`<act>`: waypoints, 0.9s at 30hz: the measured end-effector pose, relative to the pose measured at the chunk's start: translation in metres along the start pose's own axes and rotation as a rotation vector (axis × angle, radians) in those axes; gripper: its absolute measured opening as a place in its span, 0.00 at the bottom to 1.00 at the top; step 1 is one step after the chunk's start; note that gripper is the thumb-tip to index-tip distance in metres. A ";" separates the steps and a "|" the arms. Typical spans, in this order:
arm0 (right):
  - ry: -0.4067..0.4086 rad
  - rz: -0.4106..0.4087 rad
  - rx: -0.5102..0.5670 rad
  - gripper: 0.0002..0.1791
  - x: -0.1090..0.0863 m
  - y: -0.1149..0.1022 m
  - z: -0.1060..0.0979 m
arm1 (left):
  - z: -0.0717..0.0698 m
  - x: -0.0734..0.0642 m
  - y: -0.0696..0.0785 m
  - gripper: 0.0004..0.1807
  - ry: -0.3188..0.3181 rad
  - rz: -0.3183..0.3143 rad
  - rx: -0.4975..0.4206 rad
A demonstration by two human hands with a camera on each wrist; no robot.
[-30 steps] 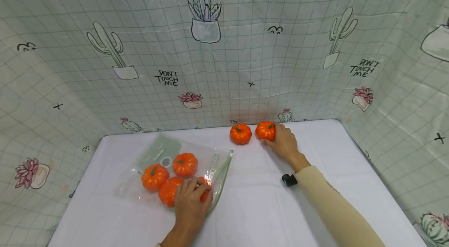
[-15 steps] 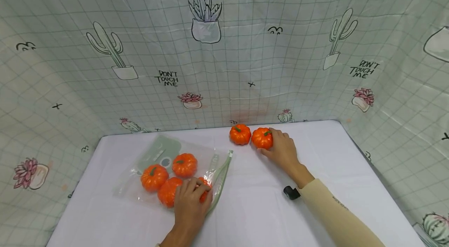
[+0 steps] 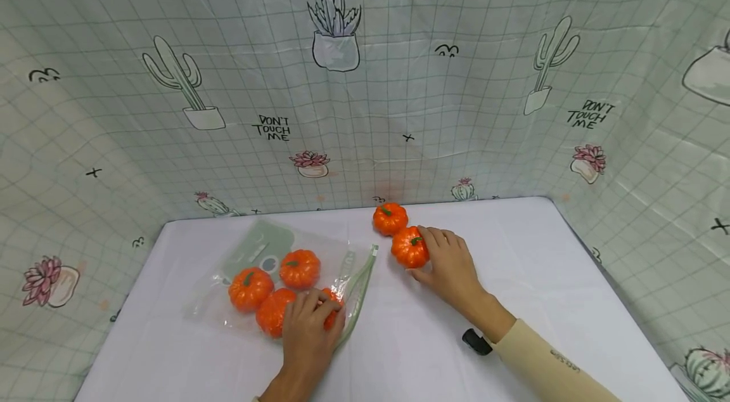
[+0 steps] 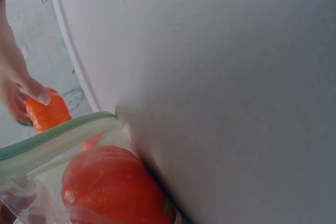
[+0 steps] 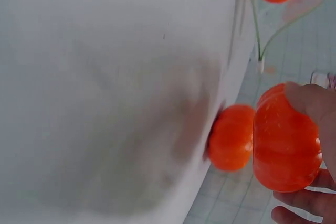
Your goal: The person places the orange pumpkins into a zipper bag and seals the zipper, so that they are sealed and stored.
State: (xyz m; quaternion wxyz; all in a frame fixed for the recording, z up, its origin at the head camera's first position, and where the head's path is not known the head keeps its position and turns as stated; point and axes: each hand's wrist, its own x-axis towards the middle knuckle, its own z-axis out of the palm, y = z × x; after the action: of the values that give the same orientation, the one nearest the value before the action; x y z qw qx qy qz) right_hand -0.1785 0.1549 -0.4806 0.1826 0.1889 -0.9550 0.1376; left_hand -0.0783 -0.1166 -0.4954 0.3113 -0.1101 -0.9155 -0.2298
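Note:
My right hand (image 3: 450,269) grips a small orange pumpkin (image 3: 410,248) with a green stem. In the right wrist view that pumpkin (image 5: 286,140) hangs above the tabletop, thumb on one side and fingers on the other. Behind it sits another orange pumpkin (image 3: 390,219). On the left lies a clear zip bag (image 3: 261,238) with a green edge, several pumpkins inside. My left hand (image 3: 310,332) holds the bag near its mouth, over one pumpkin partly hidden by the fingers. The left wrist view shows the bag's mouth parted and a pumpkin (image 4: 113,187) just inside.
Everything lies on a white table (image 3: 410,351). Its back edge meets a hanging grid-patterned cloth (image 3: 399,91) with cactus drawings, which also drapes along both sides. A small black device (image 3: 476,342) is at the right wrist.
My right hand has brought its pumpkin left and toward me from the table's back edge, past the other pumpkin. The left hand and the bag have stayed put.

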 end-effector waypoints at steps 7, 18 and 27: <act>0.010 -0.092 -0.012 0.50 -0.017 -0.023 0.002 | 0.000 0.000 0.000 0.11 0.012 0.004 0.006; -0.106 -0.129 0.055 0.50 -0.038 -0.061 0.006 | 0.001 0.001 -0.001 0.12 0.023 0.012 0.007; -0.113 -0.198 0.050 0.49 -0.042 -0.085 0.013 | 0.000 0.001 -0.002 0.12 0.059 0.044 -0.016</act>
State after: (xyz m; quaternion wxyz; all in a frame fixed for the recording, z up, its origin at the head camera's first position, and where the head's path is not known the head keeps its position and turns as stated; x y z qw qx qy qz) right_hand -0.1111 0.0881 -0.4928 0.1363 0.2945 -0.9367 0.1317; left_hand -0.0796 -0.1180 -0.4961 0.3423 -0.1258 -0.9014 -0.2335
